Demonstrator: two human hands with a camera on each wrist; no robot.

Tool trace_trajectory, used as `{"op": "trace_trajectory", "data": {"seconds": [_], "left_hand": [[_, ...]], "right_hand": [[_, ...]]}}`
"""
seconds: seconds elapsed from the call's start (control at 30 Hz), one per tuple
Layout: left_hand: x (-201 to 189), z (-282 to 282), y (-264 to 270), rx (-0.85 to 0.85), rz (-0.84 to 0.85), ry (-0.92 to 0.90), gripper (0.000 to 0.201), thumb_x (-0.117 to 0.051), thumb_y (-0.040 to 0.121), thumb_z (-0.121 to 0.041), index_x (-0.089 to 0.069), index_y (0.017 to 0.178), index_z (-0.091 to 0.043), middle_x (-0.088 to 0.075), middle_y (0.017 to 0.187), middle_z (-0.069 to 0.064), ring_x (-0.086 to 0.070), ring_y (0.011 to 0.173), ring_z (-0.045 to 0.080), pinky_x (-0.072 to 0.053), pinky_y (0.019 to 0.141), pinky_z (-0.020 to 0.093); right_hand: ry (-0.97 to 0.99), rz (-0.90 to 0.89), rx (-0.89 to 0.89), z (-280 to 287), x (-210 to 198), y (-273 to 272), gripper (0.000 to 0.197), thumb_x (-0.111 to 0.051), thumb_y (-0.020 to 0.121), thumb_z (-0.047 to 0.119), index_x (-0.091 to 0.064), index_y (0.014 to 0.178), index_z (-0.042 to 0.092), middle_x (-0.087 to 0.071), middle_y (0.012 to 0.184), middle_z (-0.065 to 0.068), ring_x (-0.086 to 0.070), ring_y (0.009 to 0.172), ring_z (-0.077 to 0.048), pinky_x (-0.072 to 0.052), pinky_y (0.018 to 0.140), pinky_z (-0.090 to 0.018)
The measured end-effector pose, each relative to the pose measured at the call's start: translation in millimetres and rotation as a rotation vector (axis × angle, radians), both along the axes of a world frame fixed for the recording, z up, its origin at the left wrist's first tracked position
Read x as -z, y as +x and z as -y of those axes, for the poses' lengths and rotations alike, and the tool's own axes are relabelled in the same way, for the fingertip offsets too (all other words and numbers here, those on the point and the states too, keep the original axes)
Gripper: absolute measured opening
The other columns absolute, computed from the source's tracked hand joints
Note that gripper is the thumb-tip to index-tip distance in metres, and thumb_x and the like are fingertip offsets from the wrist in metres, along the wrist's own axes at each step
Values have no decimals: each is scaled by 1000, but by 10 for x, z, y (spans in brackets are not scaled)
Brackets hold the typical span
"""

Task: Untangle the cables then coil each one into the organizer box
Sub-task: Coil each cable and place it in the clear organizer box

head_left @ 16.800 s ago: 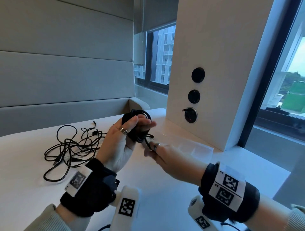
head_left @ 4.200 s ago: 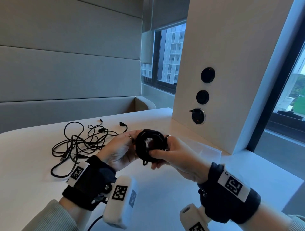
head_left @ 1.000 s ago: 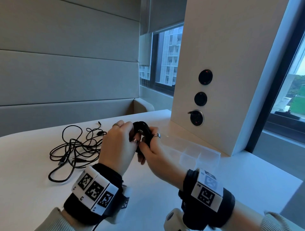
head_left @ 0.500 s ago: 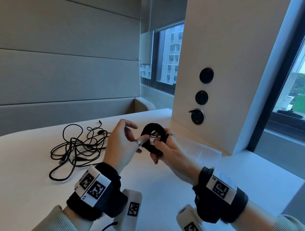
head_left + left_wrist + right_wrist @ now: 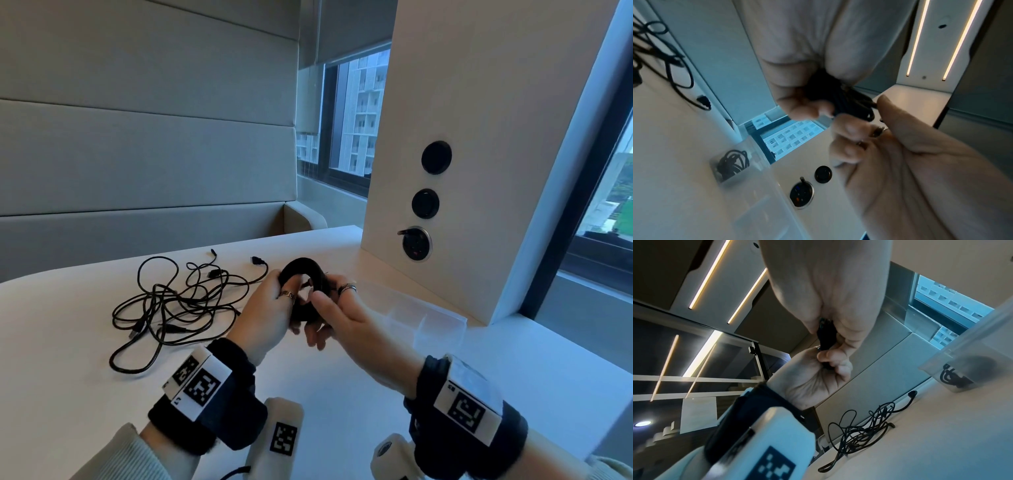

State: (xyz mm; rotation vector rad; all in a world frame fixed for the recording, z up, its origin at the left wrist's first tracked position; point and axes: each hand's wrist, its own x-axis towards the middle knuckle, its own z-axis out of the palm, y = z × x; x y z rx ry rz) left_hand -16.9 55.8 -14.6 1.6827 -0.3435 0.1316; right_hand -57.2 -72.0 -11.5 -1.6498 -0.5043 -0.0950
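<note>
A black cable wound into a thick coil [image 5: 305,270] is held above the white table, between both hands. My left hand [image 5: 286,303] grips its left side, fingers curled round the bundle. My right hand [image 5: 325,301] pinches the right side with thumb and fingers. The left wrist view shows the coil's strands [image 5: 851,100] between the fingertips of both hands. The tangle of thin black cables [image 5: 178,301] lies on the table left of my hands. A clear organizer box [image 5: 431,320] sits to the right against the pillar, and its far compartment holds a coiled cable [image 5: 731,164].
A white pillar [image 5: 479,137] with round sockets [image 5: 416,244] stands just behind the box. A padded wall runs behind the table, and windows lie to the right. The table's right edge is near the box.
My left hand, with fingers spread half a second ago, now curls round the coil's left side. The coil has turned more upright between the hands.
</note>
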Motion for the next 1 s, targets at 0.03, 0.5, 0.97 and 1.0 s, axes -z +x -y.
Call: {"op": "trace_trajectory", "data": {"seconds": [0.03,0.5,0.97,1.0], "left_hand": [[8,-1,3,-57,27,51,24,-41,99,-24,-48,106,-3,-53,67,13,-46,48,24,-41,51,35],[-27,273,-133,156,-190,37,21,-35,100,-14,-50,86,-12,-43,70,6,-39,51,13,-30,42,22],[-204,899,-442,158,16,55,25,-31,101,-18,-46,119,-28,-52,93,-7,-42,118,38,-39,92,42],[-218,900,-468,179,17,58,29,-31,101,-18,-44,123,-31,-51,94,-14,-40,122,34,-34,97,39]], "right_hand": [[-26,14,19,12,-3,2,12,-36,100,11,-42,103,21,-59,73,-9,-56,59,-15,-44,54,-25],[-246,-248,31,613,-177,21,26,-54,93,12,-51,118,5,-63,92,-4,-56,74,-12,-45,60,-21],[585,-345,324,622,-190,88,58,-37,95,51,-66,64,10,-69,72,-9,-62,66,-17,-44,62,-28],[568,-326,331,630,-185,88,57,-37,96,48,-64,63,10,-69,77,-13,-62,68,-18,-43,59,-25]]}}
